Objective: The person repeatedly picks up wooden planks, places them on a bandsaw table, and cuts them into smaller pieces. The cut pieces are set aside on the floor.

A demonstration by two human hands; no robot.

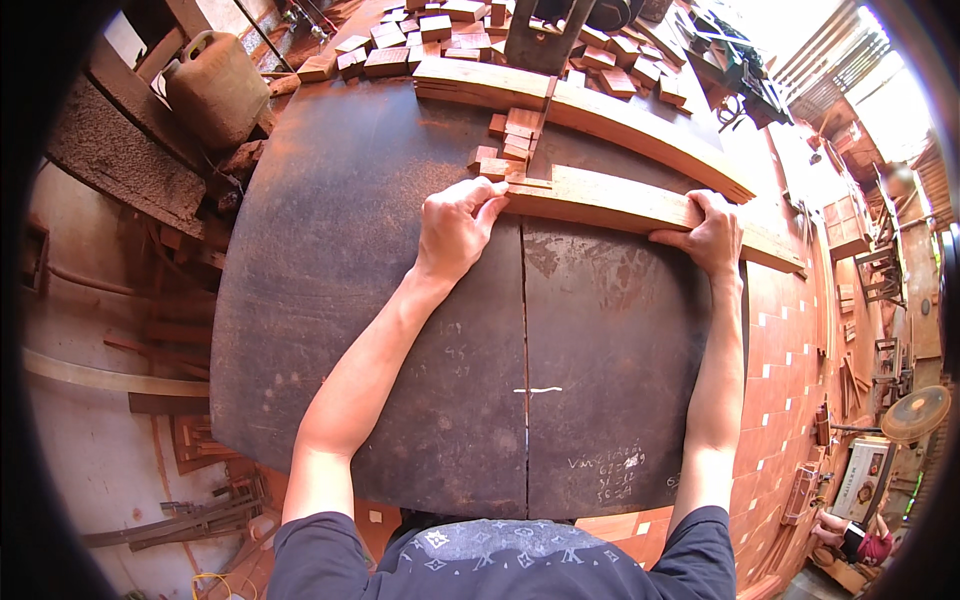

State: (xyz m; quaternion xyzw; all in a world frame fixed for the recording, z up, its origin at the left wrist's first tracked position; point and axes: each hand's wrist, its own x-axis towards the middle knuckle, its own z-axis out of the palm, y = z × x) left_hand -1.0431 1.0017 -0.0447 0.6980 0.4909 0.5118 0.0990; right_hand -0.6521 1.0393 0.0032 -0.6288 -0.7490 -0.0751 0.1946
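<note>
A long reddish wooden plank (pixel 620 205) lies across the far part of the dark metal saw table (pixel 360 250). Its left end is stepped, with a thin lip sticking out. My left hand (pixel 455 228) pinches that end between thumb and fingers. Further right, my right hand (pixel 710 235) wraps over the plank, thumb on the near side. Just beyond the stepped end stands a thin upright saw blade (pixel 541 120), below a metal guide (pixel 548 40). Small wooden offcuts (pixel 520 130) lie beside the blade, some near my left fingertips.
A longer wooden beam (pixel 600 112) lies across the table behind the blade. Many cut blocks (pixel 430 40) are heaped at the far edge. A dirty plastic jerrycan (pixel 215 90) stands far left. At lower right are a fan (pixel 915 413) and another person (pixel 868 540).
</note>
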